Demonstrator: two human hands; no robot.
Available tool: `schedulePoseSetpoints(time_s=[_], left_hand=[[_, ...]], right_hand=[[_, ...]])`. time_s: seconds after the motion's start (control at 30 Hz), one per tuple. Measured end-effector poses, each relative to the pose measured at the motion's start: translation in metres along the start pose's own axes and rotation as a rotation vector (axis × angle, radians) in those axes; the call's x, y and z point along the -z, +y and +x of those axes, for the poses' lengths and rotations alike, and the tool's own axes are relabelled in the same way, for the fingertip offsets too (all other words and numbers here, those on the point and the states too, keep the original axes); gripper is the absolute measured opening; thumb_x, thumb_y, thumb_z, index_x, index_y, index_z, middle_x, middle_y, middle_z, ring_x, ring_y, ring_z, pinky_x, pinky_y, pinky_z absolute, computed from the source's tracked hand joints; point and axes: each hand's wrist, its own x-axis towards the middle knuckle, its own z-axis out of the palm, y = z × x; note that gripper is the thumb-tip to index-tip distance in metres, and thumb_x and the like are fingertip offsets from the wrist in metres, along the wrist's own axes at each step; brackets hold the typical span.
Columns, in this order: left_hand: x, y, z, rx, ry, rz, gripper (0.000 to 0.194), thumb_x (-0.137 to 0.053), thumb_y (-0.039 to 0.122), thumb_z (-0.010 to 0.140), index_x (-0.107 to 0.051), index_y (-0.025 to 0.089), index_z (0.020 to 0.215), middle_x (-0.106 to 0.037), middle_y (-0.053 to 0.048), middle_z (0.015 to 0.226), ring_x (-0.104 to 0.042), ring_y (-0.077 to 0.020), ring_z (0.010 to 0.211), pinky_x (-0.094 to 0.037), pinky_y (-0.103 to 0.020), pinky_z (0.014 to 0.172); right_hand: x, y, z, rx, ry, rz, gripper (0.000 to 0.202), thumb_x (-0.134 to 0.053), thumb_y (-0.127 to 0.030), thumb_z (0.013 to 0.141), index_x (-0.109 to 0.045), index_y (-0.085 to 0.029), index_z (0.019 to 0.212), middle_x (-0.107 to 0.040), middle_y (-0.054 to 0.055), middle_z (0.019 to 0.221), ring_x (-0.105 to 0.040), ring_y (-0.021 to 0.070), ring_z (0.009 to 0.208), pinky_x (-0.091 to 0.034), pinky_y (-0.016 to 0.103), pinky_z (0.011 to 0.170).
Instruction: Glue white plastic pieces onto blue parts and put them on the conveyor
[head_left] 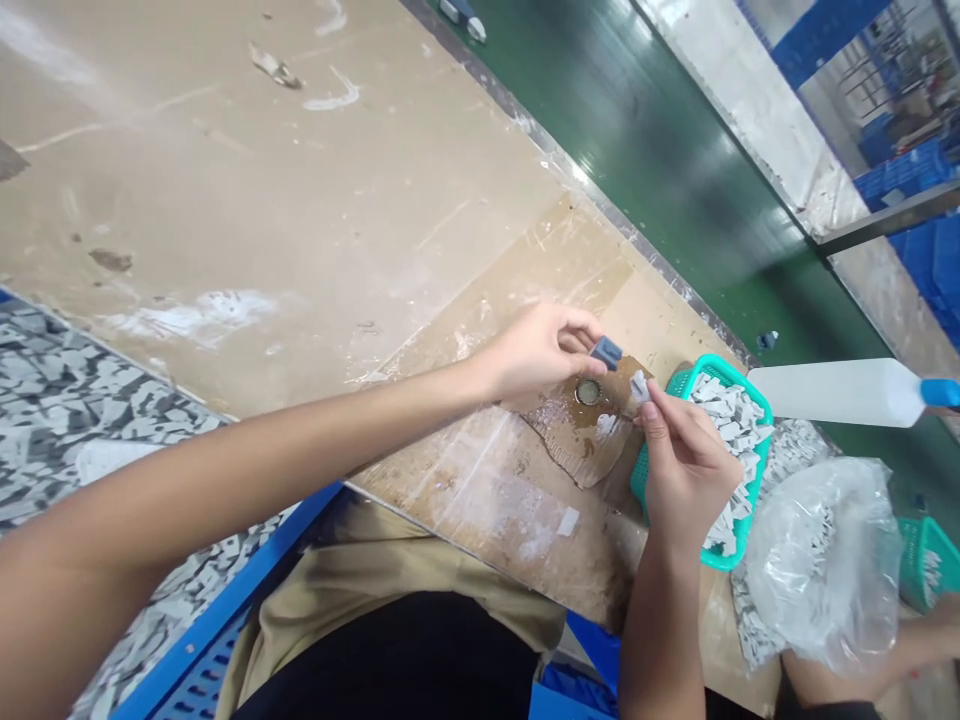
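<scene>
Between the fingertips of my left hand (551,348) is a small dark grey-blue plastic piece (607,352). My right hand (684,462) pinches a small white plastic piece (639,386), a short way to the right of the grey one; the two pieces are apart. Below both hands a small round cup (587,391) sits on a wet, torn piece of cardboard (577,455). Right beside my right hand stands a green basket (766,420) full of white and grey pieces, partly hidden by that hand.
A white bottle with a blue cap (840,392) lies past the basket. Nearby is a clear plastic bag (832,570) of small parts. A green conveyor belt (600,110) runs along the table's far edge. Another person's arm (892,650) shows at lower right. A blue crate (202,640) of pieces stands left.
</scene>
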Motion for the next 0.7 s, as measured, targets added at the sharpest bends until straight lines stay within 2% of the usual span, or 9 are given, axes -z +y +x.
schedulePoseSetpoints(time_s=[0.1,0.3,0.53,0.7], left_hand=[[-0.006,-0.003,-0.005,0.016,-0.057,0.015,0.015,-0.075,0.005,0.065,-0.07,0.012,0.077,-0.072,-0.004,0.075,-0.068,-0.0154,0.071,-0.056,-0.028,0.073],[-0.01,-0.008,-0.011,-0.015,-0.199,-0.007,0.015,-0.076,0.009,0.065,-0.072,0.013,0.079,-0.074,-0.005,0.077,-0.07,-0.0168,0.073,-0.058,-0.029,0.074],[-0.013,-0.002,-0.014,-0.045,-0.2,-0.007,0.013,-0.075,0.007,0.065,-0.071,0.013,0.076,-0.073,-0.004,0.074,-0.071,-0.0156,0.071,-0.059,-0.027,0.074],[-0.017,-0.003,-0.02,-0.096,-0.11,0.064,0.014,-0.079,0.015,0.064,-0.072,0.013,0.076,-0.074,-0.005,0.076,-0.071,-0.0181,0.073,-0.061,-0.028,0.073]], right_hand=[[0.002,0.0,-0.001,0.054,0.064,0.048,0.024,-0.066,-0.019,0.089,-0.076,-0.029,0.108,-0.072,0.003,0.087,-0.066,0.0143,0.076,-0.054,0.03,0.07],[0.003,-0.002,-0.002,0.127,0.042,0.032,0.029,-0.066,-0.016,0.089,-0.075,-0.035,0.109,-0.072,0.002,0.089,-0.067,0.0147,0.082,-0.056,0.029,0.072],[0.004,-0.001,-0.002,0.148,-0.017,0.001,0.031,-0.061,-0.013,0.091,-0.076,-0.034,0.108,-0.071,0.002,0.091,-0.067,0.015,0.083,-0.056,0.03,0.073],[0.004,0.0,-0.003,0.14,-0.055,0.006,0.037,-0.058,-0.009,0.09,-0.075,-0.035,0.111,-0.069,0.002,0.092,-0.066,0.014,0.083,-0.055,0.027,0.071]])
